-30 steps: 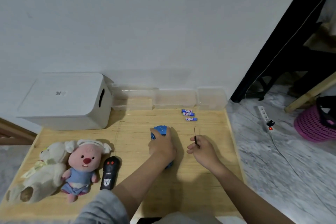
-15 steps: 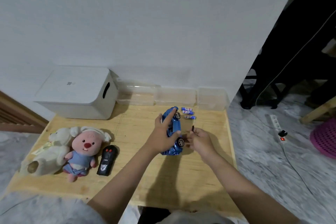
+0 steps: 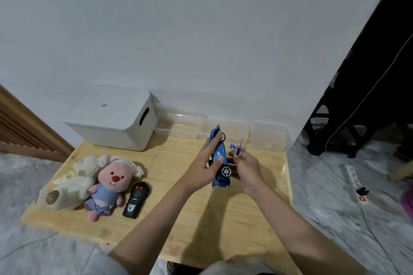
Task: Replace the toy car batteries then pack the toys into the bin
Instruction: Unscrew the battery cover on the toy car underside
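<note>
White bin point(image 3: 111, 118) at rear left of table point(image 3: 190, 219). Left hand point(image 3: 206, 166) grasps blue toy car point(image 3: 220, 158), tipped on its side above the tabletop; right hand point(image 3: 247, 168), just beside it, pinches a thin screwdriver point(image 3: 239, 147). Batteries point(image 3: 235, 147) lie behind.

Your left hand point(image 3: 204, 168) holds the blue toy car point(image 3: 220, 158) lifted above the tabletop point(image 3: 201, 219), tipped on its side with the wheels facing your right hand point(image 3: 247, 168). That hand pinches a thin screwdriver point(image 3: 239, 147) beside the car's underside. Batteries point(image 3: 235, 147) lie near the far edge, just behind the screwdriver. The white lidded bin point(image 3: 111, 117) sits at the far left corner. Along the left edge lie a cream plush point(image 3: 67, 183), a pink plush point(image 3: 107, 187) and a black remote point(image 3: 135, 199), side by side.
</note>
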A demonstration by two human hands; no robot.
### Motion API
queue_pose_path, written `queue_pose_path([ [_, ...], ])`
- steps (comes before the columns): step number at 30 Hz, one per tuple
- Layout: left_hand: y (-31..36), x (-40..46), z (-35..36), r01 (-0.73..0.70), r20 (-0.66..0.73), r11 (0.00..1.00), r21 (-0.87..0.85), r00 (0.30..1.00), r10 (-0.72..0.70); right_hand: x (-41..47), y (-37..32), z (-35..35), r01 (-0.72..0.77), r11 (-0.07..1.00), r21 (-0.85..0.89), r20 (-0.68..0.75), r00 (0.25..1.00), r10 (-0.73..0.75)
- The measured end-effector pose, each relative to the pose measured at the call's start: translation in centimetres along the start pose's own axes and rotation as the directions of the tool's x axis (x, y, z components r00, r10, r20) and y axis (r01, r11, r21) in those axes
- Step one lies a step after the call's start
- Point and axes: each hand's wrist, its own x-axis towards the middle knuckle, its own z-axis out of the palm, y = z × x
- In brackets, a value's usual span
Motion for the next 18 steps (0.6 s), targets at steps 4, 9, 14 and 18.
queue_pose_path([
  [4, 0.4, 0.7, -0.5, 0.017, -0.065, 0.995, 0.099, 0.998, -0.010, 0.7, -0.9, 0.0, 0.053, 0.997, 0.058, -0.070, 0.996, -0.049],
  [9, 1.1, 1.9, -0.3, 0.032, -0.153, 0.998, 0.060, 0.988, -0.023, 0.5, -2.3, 0.0, 0.175, 0.984, 0.036, -0.125, 0.978, -0.169],
  [14, 1.5, 2.6, -0.2, 0.019, -0.210, 1.000, 0.005, 0.977, -0.017, 0.0, -3.2, 0.0, 0.273, 0.962, 0.004, -0.126, 0.955, -0.270],
  [18, 1.0, 3.0, 0.0, 0.041, -0.245, 0.998, -0.039, 0.968, -0.049, -0.3, -3.8, -0.4, 0.347, 0.936, -0.049, -0.072, 0.934, -0.350],
])
